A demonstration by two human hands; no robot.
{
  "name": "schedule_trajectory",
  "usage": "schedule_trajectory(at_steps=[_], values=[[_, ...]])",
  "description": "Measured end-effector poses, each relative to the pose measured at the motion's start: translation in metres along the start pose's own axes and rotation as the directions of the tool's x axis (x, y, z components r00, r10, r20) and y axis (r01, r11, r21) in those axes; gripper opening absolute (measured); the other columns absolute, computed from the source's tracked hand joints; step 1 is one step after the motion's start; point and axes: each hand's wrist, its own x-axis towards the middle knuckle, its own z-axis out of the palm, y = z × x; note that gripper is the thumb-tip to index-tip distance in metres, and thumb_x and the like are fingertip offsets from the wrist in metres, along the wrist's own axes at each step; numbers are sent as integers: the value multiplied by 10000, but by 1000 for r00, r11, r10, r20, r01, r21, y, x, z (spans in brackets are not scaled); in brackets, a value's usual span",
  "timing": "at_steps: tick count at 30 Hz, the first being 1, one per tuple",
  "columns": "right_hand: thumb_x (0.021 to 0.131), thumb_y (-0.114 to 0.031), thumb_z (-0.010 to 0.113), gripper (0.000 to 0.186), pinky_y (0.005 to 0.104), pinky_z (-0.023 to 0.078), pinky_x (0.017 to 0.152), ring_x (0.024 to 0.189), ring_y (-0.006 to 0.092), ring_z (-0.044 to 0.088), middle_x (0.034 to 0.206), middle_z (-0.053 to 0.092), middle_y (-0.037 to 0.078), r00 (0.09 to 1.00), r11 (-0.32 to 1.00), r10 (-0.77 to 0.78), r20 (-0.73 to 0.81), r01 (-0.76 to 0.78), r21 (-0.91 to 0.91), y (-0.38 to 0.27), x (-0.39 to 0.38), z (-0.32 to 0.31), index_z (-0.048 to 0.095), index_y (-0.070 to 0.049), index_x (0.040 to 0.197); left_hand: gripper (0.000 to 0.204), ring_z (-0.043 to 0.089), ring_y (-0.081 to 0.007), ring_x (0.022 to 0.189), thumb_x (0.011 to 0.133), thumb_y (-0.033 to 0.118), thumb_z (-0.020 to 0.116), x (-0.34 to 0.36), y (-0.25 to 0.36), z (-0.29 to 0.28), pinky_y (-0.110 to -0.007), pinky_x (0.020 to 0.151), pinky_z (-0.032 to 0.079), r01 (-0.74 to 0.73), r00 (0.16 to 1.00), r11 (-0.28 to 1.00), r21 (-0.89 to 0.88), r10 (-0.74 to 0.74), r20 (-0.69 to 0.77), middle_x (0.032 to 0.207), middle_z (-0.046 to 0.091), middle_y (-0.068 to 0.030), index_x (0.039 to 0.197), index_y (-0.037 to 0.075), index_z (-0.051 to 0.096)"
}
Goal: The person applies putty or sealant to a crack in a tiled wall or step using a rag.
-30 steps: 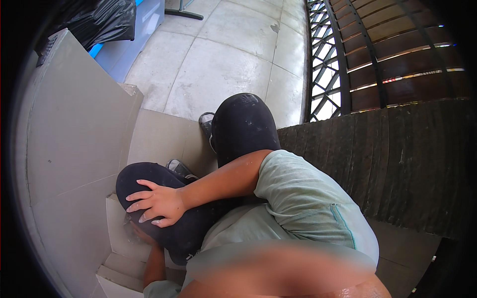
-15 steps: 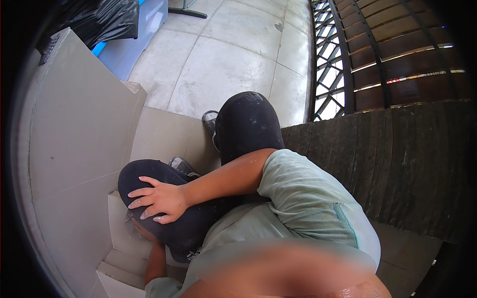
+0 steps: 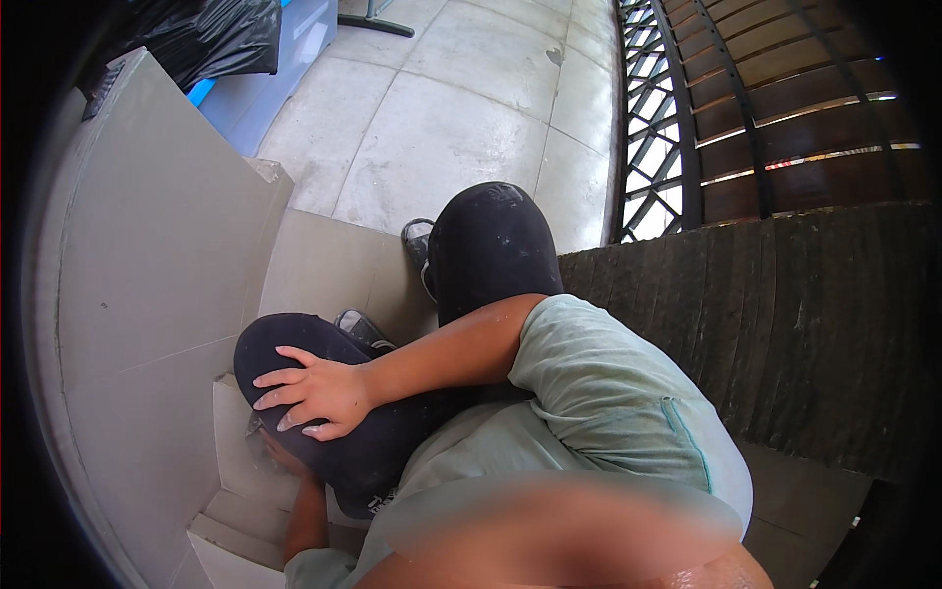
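Note:
My right hand [image 3: 319, 393] lies with fingers spread over my dark-clad left knee [image 3: 285, 334]; whitish smudges are on its fingertips. My left hand [image 3: 287, 454] is low beside that knee, against a beige tiled step [image 3: 240, 471]. Its fingers are mostly hidden near a dull grey patch or item that I cannot make out. My other knee [image 3: 491, 236] is raised ahead of me, with grey sandals [image 3: 355, 326] on my feet below.
A beige tiled wall [image 3: 147, 236] rises at left. Beyond it are black plastic bags [image 3: 216, 34] on a translucent blue bin [image 3: 280, 88] and a metal stand foot [image 3: 383, 25]. Pale floor tiles [image 3: 442, 128] lie ahead. At right are a dark gate [image 3: 765, 108] and a rough dark ledge [image 3: 736, 304].
My body and the surroundings have shifted very slightly in the view since a second ago. Both hands stay in the same places, the right one still spread on the knee.

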Motion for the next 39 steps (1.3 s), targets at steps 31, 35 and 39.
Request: schedule_trajectory(at_steps=[31, 35, 39], values=[[758, -282, 647, 347, 678, 124, 1107, 1418, 341, 343, 1413, 515, 111, 999, 1000, 9, 37, -9, -2, 1, -1, -2, 718, -132, 1063, 686, 391, -360, 1391, 960, 511, 425, 17, 25, -31, -503, 1053, 380, -73, 996, 986, 147, 80, -38, 1520, 386, -159, 1496, 95, 322], [763, -274, 650, 329, 673, 130, 1110, 1416, 330, 349, 1414, 519, 99, 999, 1000, 10, 33, -10, -5, 0, 0, -3, 721, -140, 1055, 675, 396, -357, 1389, 961, 505, 427, 20, 23, -29, -502, 1056, 381, -17, 1000, 1000, 15, 17, -18, 1508, 401, -156, 1490, 98, 330], [772, -269, 647, 319, 670, 134, 1110, 1415, 327, 351, 1415, 519, 96, 999, 1000, 12, 37, -12, 0, 0, 1, -3, 722, -142, 1054, 670, 396, -355, 1389, 961, 502, 428, 19, 24, -31, -503, 1058, 380, -27, 999, 999, 42, 27, -18, 1503, 406, -156, 1488, 98, 335]])
